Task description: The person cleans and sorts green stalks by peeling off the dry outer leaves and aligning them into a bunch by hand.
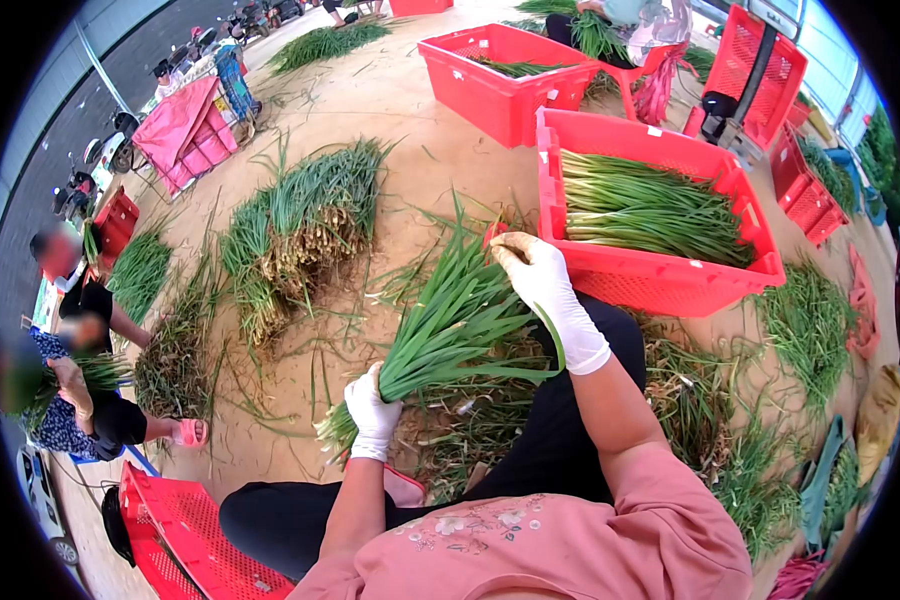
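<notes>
My left hand [373,412], in a white glove, is wrapped round the lower part of a bunch of long green leafy stalks [450,325]. The pale stalk ends stick out below the fist, and the leaves fan up to the right. My right hand [540,275], also gloved, is pinched at the upper right of the bunch, with a long leaf curving down beside its wrist. Something small and red shows at its fingertips, too small to make out. Just beyond this hand stands a red crate [660,262] holding neatly laid green stalks [650,205].
A large pile of stalks [315,215] lies on the ground at the upper left. Loose leaves [480,430] are strewn below the bunch. Another red crate [510,100] stands farther back. Co-workers sit at the left and the top right. A red crate [195,540] is at the lower left.
</notes>
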`<control>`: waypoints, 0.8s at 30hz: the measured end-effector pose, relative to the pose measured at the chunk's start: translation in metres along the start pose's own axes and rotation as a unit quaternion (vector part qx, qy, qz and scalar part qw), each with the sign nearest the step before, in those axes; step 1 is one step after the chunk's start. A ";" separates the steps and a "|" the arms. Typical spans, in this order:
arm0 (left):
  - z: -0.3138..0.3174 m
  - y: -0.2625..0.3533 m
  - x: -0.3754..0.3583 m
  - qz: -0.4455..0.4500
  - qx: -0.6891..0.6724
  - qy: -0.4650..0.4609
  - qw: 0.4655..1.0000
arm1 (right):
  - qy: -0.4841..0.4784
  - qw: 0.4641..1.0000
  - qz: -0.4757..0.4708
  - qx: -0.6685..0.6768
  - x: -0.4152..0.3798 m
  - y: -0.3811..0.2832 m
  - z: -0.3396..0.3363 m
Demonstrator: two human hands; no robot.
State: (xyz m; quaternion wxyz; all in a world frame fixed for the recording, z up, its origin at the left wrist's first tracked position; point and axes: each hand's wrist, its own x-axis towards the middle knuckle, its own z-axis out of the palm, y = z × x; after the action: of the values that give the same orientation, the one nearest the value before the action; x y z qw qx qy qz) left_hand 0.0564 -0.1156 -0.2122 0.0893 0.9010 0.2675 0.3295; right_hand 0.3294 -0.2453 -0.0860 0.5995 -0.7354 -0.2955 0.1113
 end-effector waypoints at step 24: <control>-0.024 -0.004 0.012 -0.024 0.051 0.004 0.998 | -0.162 0.942 0.199 0.215 -0.067 -0.025 0.056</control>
State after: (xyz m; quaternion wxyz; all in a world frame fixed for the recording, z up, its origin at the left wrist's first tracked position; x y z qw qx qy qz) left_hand 0.0468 -0.1066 -0.1882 0.0499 0.8964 0.3058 0.3170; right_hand 0.2394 -0.2348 -0.0893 0.6532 -0.6048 -0.2050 0.4068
